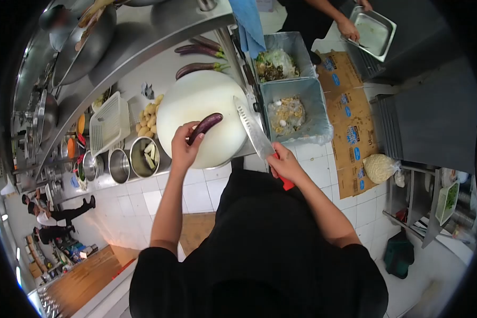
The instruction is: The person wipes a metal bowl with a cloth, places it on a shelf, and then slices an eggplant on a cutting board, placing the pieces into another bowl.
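Over the round white cutting board (196,95), my left hand (187,143) holds a purple eggplant (209,123) by its lower end, the other end pointing up and right. My right hand (284,163) grips the red handle of a large knife (253,129). The knife's blade, with a row of holes, lies across the board's right edge, apart from the eggplant. More eggplants (196,69) rest beyond the board's far edge. Potatoes (149,117) are piled at its left.
Metal pots (119,165) and a white basket (109,124) stand on the left. Two lined bins (323,119) with scraps are at the right, beside cardboard (350,122) on the floor. A co-worker's hands hold a metal tray (389,40) at top right. A steel shelf (127,58) overhangs the counter.
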The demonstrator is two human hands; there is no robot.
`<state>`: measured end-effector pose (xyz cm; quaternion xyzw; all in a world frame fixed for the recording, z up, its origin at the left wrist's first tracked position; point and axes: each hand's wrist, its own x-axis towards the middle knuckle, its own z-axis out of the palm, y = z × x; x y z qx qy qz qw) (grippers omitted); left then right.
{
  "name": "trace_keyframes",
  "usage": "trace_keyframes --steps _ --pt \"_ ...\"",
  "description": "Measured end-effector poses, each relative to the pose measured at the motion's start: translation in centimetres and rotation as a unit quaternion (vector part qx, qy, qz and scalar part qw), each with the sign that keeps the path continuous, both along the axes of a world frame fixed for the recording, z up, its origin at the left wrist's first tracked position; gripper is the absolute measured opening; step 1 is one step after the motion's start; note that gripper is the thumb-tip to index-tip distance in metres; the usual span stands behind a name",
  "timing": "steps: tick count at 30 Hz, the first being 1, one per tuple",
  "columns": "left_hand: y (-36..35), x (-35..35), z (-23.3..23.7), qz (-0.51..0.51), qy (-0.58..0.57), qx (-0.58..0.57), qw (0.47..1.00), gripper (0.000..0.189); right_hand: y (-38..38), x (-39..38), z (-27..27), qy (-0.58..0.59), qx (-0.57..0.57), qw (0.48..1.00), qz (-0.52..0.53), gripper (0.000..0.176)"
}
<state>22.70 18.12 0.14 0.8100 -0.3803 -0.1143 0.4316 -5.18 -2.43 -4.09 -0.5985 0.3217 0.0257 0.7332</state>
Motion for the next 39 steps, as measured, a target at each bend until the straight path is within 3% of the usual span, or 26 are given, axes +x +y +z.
trace_keyframes --steps 1,3,5,7,8,10,14,17,19,20,24,27,28,30,31,33,37,39 --pt "0.2 -1.9 0.1 0.047 -0.001 0.0 0.999 0.038 0.0 -0.1 0.5 0.001 0.006 1.0 0.005 0.025" --pt "1.4 -3.0 0.1 0.102 -0.007 0.006 0.995 0.037 0.0 -0.1 2.1 0.004 -0.11 0.993 0.05 0.025" --pt "4.2 -2.1 -0.2 0.235 0.006 -0.032 0.971 0.036 0.0 -0.3 3.9 0.023 -0.099 0.991 0.088 0.031" --pt "7.3 -0.9 0.0 0.296 0.06 -0.081 0.95 0.037 0.4 -0.8 4.3 -0.095 -0.227 0.952 0.184 0.037" --pt "9.0 0.0 -0.3 0.318 0.108 -0.109 0.935 0.037 0.3 -0.4 6.2 -0.056 -0.176 0.958 0.221 0.04" --pt "10.2 1.1 0.3 0.36 0.197 -0.163 0.897 0.037 1.1 0.7 6.3 -0.084 -0.168 0.949 0.253 0.038" --pt "9.6 1.5 1.3 0.353 0.186 -0.227 0.888 0.035 4.3 4.3 5.3 -0.104 -0.189 0.926 0.31 0.035" --pt "9.1 1.4 1.4 0.328 0.188 -0.214 0.901 0.036 5.7 5.9 5.6 -0.029 -0.179 0.911 0.371 0.041" --pt "9.0 0.5 2.7 0.324 0.188 -0.201 0.905 0.037 6.9 4.4 3.0 -0.068 -0.396 0.907 0.122 0.048" --pt "9.4 0.4 2.8 0.314 0.182 -0.196 0.911 0.038 6.0 3.7 4.1 -0.027 -0.398 0.913 0.085 0.053" --pt "9.8 0.5 1.9 0.303 0.197 -0.192 0.912 0.039 2.9 0.8 9.5 0.013 -0.282 0.946 0.161 0.05" --pt "9.2 1.1 0.9 0.287 0.205 -0.191 0.916 0.039 2.6 0.8 9.4 0.012 -0.249 0.958 0.143 0.046" --pt "8.9 1.1 0.5 0.272 0.2 -0.191 0.922 0.039 2.7 0.6 8.5 0.014 -0.251 0.958 0.142 0.046" --pt "8.2 1.2 -0.2 0.224 0.191 -0.201 0.934 0.04 3.2 0.2 7.1 -0.02 -0.413 0.91 0.034 0.042" --pt "7.7 1.0 -0.4 0.198 0.189 -0.195 0.942 0.04 3.4 -0.5 6.9 -0.019 -0.413 0.91 0.032 0.042" --pt "6.5 0.4 -0.6 0.175 0.175 -0.134 0.96 0.041 3.4 -1.0 9.3 0.018 -0.353 0.935 0.018 0.038" --pt "2.5 -1.3 -1.0 0.091 0.058 -0.045 0.993 0.038 2.9 -0.4 5.1 -0.017 -0.223 0.973 0.056 0.032" --pt "0.9 -1.8 -1.9 0.078 0.03 -0.031 0.996 0.036 2.4 0.9 2.8 0.008 -0.065 0.998 -0.006 0.028"
